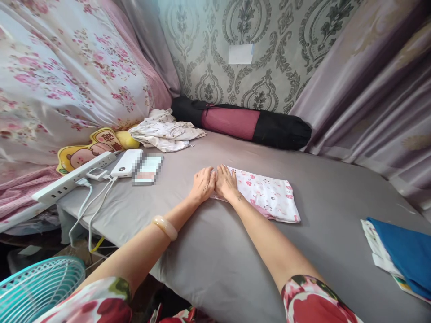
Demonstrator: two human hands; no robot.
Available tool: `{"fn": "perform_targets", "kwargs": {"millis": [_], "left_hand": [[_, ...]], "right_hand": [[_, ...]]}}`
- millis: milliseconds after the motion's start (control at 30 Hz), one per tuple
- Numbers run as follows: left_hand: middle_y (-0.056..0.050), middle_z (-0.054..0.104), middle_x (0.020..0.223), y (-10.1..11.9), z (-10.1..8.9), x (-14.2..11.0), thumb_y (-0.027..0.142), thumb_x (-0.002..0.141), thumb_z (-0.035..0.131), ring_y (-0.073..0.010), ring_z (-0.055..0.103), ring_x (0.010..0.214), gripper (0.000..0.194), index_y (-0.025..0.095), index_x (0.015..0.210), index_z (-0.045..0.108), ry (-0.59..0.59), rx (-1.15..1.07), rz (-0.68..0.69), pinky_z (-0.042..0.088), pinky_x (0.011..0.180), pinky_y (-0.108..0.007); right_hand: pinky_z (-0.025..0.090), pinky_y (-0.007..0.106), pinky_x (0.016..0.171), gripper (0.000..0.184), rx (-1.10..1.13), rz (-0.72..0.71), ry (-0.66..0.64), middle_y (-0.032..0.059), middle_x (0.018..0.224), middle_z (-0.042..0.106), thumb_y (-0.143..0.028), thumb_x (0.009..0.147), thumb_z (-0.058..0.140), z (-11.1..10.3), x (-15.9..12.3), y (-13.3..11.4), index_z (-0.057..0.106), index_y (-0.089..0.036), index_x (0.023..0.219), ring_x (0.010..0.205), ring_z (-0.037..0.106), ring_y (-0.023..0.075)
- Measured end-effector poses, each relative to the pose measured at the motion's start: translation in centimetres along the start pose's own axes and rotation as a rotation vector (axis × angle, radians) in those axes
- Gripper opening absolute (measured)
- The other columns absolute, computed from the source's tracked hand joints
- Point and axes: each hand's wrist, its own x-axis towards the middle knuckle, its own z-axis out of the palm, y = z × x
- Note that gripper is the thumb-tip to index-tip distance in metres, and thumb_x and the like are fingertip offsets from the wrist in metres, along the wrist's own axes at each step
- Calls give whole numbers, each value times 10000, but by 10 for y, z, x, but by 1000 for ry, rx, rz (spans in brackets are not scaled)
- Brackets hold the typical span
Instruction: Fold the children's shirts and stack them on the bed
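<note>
A folded white cloth with pink and grey prints lies on the grey bed sheet. My right hand rests flat on its left end, fingers stretched out and covering part of it. Close against that hand, my left hand lies palm down at the cloth's left edge, its fingers extended too. The palms and whatever lies beneath them are hidden.
On the left are a white power strip, a white power bank, cables and a phone. Behind lie a crumpled cloth and a black-and-pink roll bag. Folded blue fabric is at right; a turquoise fan stands lower left.
</note>
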Motion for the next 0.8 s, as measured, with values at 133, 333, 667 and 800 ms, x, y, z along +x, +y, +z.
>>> {"fn": "perform_targets", "kwargs": {"millis": [133, 333, 667, 800], "left_hand": [[-99, 597, 1303, 3, -2, -2, 295, 1004, 262, -203, 508, 1258, 383, 210, 1302, 489, -30, 55, 90, 360, 1064, -406], [-96, 507, 1447, 8, -1, -7, 352, 997, 320, -244, 373, 1390, 432, 218, 1379, 473, -121, 153, 340, 248, 1132, -460], [-90, 460, 1493, 4, 0, -9, 402, 999, 323, -254, 336, 1420, 462, 237, 1407, 466, -227, 196, 434, 184, 1156, -549], [-92, 454, 1498, 4, -1, -9, 406, 996, 327, -265, 320, 1432, 471, 249, 1419, 463, -236, 196, 454, 185, 1159, -557]], "right_hand": [[157, 442, 1178, 552, 86, 24, 39, 99, 1581, 298, -295, 1002, 130, -11, -5, 13, 310, -127, 1496, 1460, 223, 196], [63, 561, 1168, 554, -67, 37, 37, 133, 1605, 218, -359, 1000, 220, -22, -31, 46, 322, -161, 1508, 1483, 130, 287], [87, 535, 1171, 573, -90, 51, 18, 129, 1594, 254, -401, 1006, 190, -14, -36, 51, 318, -169, 1514, 1467, 189, 278], [85, 529, 1175, 566, -64, 62, 9, 131, 1593, 256, -381, 1008, 171, -19, -39, 56, 316, -174, 1514, 1470, 191, 267]]}}
